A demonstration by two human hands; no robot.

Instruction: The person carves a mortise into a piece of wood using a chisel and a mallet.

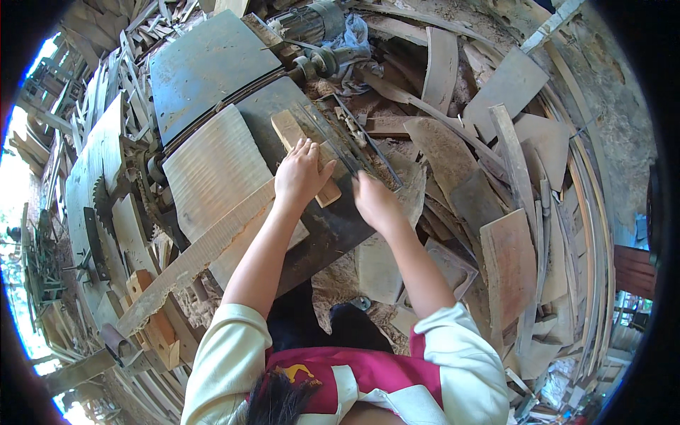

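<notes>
My left hand (300, 175) presses on a pale wooden block (286, 127), its fingers over the top and its thumb spread to the right. The block lies slantwise on a dark metal machine table (327, 234). To the right of it, my right hand (374, 202) is closed round the near end of a narrow dark tool (340, 151), long and file-like, smeared by motion. This tool reaches up and left alongside the block; whether it touches the wood I cannot tell. Under my left forearm runs a long rough-edged board (205, 253).
A wide ribbed board (216, 170) lies left of the block, below a grey metal plate (209, 74). A motor (312, 23) sits at the far side. A toothed circular blade (100, 197) shows at left. Scrap boards (508, 265) pile up on the right.
</notes>
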